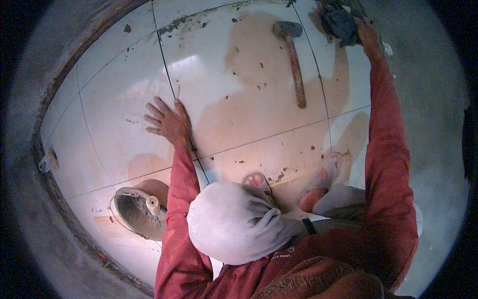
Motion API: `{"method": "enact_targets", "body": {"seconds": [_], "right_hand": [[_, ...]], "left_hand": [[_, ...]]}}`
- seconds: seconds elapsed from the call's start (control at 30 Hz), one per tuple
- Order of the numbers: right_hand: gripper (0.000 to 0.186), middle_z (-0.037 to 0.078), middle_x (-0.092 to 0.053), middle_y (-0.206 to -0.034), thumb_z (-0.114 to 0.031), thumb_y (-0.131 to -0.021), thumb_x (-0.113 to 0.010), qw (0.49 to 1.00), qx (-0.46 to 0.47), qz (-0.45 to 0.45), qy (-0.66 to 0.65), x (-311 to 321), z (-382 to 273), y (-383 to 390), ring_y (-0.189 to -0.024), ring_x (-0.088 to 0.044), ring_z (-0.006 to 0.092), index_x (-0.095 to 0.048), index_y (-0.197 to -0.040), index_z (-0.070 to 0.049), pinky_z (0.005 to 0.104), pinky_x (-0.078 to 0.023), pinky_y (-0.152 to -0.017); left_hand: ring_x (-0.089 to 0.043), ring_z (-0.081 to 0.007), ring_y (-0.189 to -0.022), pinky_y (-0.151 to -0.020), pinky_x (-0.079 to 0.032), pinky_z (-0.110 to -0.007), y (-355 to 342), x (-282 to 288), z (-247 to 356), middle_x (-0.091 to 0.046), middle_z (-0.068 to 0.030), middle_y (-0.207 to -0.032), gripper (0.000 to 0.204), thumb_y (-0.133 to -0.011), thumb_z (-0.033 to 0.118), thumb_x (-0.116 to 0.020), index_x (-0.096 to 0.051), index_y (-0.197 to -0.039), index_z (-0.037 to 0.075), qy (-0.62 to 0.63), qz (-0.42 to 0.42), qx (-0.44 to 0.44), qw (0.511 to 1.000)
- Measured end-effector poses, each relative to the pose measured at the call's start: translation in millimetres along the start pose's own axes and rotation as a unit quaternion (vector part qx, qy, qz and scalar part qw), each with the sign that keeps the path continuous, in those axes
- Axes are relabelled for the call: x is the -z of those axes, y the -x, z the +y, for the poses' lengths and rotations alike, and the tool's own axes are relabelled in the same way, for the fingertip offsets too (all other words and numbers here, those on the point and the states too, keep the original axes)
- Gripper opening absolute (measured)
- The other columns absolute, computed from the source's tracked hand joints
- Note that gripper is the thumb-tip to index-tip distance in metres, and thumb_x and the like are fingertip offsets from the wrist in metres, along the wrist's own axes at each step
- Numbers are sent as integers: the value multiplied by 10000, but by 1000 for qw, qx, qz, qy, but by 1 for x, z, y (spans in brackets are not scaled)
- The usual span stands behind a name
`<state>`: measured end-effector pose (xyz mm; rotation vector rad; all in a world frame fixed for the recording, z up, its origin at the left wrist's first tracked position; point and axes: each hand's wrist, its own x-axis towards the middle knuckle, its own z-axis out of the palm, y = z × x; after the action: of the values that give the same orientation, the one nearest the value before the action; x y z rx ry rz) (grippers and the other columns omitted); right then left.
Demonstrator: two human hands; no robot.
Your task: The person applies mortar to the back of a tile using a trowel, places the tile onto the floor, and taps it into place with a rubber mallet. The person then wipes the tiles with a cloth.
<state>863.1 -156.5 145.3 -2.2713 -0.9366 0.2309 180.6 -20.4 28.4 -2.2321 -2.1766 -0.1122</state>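
Note:
My left hand [172,122] lies flat on the pale floor tiles [119,129], fingers spread, beside a dark joint line. It holds nothing. Up at the far right, my stretched-out right hand [367,36] is on a dark grey, lumpy thing [339,24] that looks like a wet rag; its fingers are partly hidden against it. Between my hands, nearer the right one, rests a mallet [296,70] with a dark head and a wooden handle.
A dirty bucket [134,212] with a pale handle end inside stands left of my left forearm. A clear plastic cup or bag [46,163] lies by the left wall edge. Dark crumbs dot the tiles. My sandalled feet [257,180] are close in front.

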Motion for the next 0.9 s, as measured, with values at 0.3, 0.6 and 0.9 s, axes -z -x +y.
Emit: {"method": "enact_targets", "body": {"seconds": [0.3, 0.6, 0.9], "right_hand": [[660, 231, -589, -1432, -553, -946, -647, 931, 192, -21, 310, -217, 30, -105, -1365, -534, 388, -569, -1463, -150, 529, -378, -1167], [545, 239, -651, -1227, -435, -955, -649, 936, 309, 23, 169, -334, -147, -31, -1208, -575, 472, -601, -1330, -42, 547, -441, -1048], [558, 300, -645, -1269, -399, -915, -664, 934, 305, -177, 48, -443, -325, 49, -1198, -619, 435, -598, -1333, -35, 516, -488, -1022]], "left_hand": [[-112, -575, -1526, -1207, -69, -702, -5, -4, -1, -165, -236, -1701, 787, -1025, 566, -458, -264, -1639, 112, 3, 10, -14, 1000], [-111, -599, -1512, -1200, -84, -712, -6, -5, -3, -167, -251, -1694, 808, -1009, 571, -471, -275, -1632, 97, 16, 11, -17, 1000], [-110, -599, -1512, -1193, -78, -737, -7, -1, -4, -161, -276, -1687, 814, -1000, 555, -486, -284, -1629, 79, 5, 21, -26, 999]]}}
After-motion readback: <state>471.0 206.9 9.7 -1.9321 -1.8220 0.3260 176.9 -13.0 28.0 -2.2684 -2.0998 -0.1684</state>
